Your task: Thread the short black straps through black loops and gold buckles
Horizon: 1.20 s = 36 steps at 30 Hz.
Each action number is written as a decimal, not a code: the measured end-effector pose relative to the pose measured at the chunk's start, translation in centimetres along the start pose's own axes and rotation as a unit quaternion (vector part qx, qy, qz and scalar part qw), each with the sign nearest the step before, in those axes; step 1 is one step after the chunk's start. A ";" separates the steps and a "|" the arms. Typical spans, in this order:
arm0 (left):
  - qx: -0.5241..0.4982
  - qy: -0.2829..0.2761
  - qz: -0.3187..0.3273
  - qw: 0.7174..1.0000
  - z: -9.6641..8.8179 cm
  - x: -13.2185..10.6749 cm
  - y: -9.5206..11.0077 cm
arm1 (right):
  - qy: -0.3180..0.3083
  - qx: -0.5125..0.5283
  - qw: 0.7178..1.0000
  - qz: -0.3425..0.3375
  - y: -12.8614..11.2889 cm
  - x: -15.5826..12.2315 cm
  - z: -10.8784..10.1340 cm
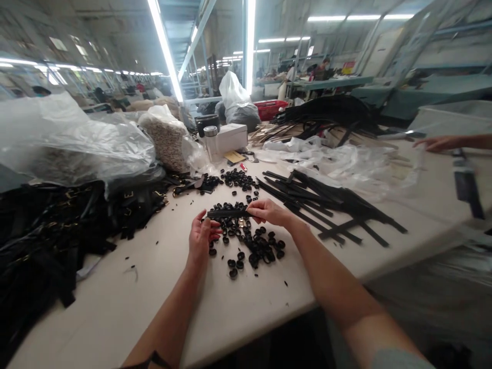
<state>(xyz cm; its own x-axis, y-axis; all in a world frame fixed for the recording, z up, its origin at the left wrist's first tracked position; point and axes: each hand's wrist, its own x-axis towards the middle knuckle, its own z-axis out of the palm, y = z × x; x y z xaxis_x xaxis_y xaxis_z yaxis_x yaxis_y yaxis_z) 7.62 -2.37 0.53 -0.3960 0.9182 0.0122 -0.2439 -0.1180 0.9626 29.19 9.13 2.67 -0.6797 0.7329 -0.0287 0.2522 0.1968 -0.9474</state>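
A short black strap (228, 213) is stretched level between my two hands, over the middle of the table. My left hand (200, 238) is closed on its left end, thumb on top. At the other end, my right hand (266, 212) pinches it between thumb and fingers. Below and around the strap lie many small black loops (265, 246), some partly hidden by it. A small gold-coloured metal piece (242, 223) shows just under the strap, near my right hand; whether it is attached I cannot tell.
Black strips (323, 205) lie to the right, black straps with gold buckles (49, 225) pile up at left. Behind stand a bag of small pieces (165, 136), a glass bottle (211, 143) and a white box (232, 137). Another person's hand (438, 143) reaches in at right.
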 end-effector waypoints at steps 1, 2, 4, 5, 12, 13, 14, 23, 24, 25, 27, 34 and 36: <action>-0.008 0.002 -0.007 1.000 0.0 0.0 0.1 | -0.014 -0.003 1.000 0.005 -0.2 -0.1 0.2; -0.010 0.003 -0.012 1.000 0.0 0.1 0.1 | -0.022 -0.008 1.000 0.010 -0.3 -0.1 0.4; -0.001 0.008 -0.017 1.000 0.0 0.1 0.2 | -0.026 -0.020 0.999 0.013 -0.5 -0.2 0.4; 0.006 0.012 -0.019 1.000 0.0 0.1 0.2 | -0.026 -0.030 0.999 0.013 -0.5 -0.3 0.4; -0.007 0.021 -0.058 0.998 0.3 -0.2 -0.1 | 0.099 -0.273 0.948 -0.128 -1.2 -0.2 1.2; -0.009 0.021 -0.060 0.998 0.4 -0.2 0.0 | 0.132 -0.288 0.934 -0.163 -1.3 -0.3 1.3; -0.011 0.024 -0.062 0.998 0.4 -0.2 0.0 | 0.166 -0.286 0.925 -0.189 -1.4 -0.3 1.4; 0.001 0.040 -0.008 0.999 0.6 -0.6 0.0 | 0.122 0.166 0.978 -0.027 -1.0 0.1 3.0; 0.022 0.023 0.004 0.999 0.6 -0.8 -0.1 | 0.084 0.228 0.970 -0.017 -1.0 0.2 3.6; 0.045 0.004 0.015 0.999 0.7 -1.0 -0.3 | 0.054 0.281 0.958 -0.016 -1.1 0.3 4.3; 0.087 -0.033 0.041 0.995 0.7 -1.4 -0.7 | 0.016 0.366 0.930 -0.033 -1.2 0.5 5.2; 0.164 -0.093 0.067 0.980 0.8 -1.7 -0.9 | 0.100 0.313 0.942 -0.064 -2.0 -0.3 2.3; 0.114 -0.076 0.036 0.990 0.9 -1.5 -0.5 | 0.079 0.152 0.984 -0.050 -2.2 -0.7 1.1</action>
<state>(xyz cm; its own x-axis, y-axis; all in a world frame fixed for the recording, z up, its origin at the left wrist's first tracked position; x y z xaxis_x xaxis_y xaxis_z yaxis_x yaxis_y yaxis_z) 9.17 -3.35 0.24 -0.2635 0.9587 0.1069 -0.0067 -0.1127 0.9936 28.37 7.44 4.45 -0.5686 0.8169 0.0964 -0.0436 0.0871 -0.9952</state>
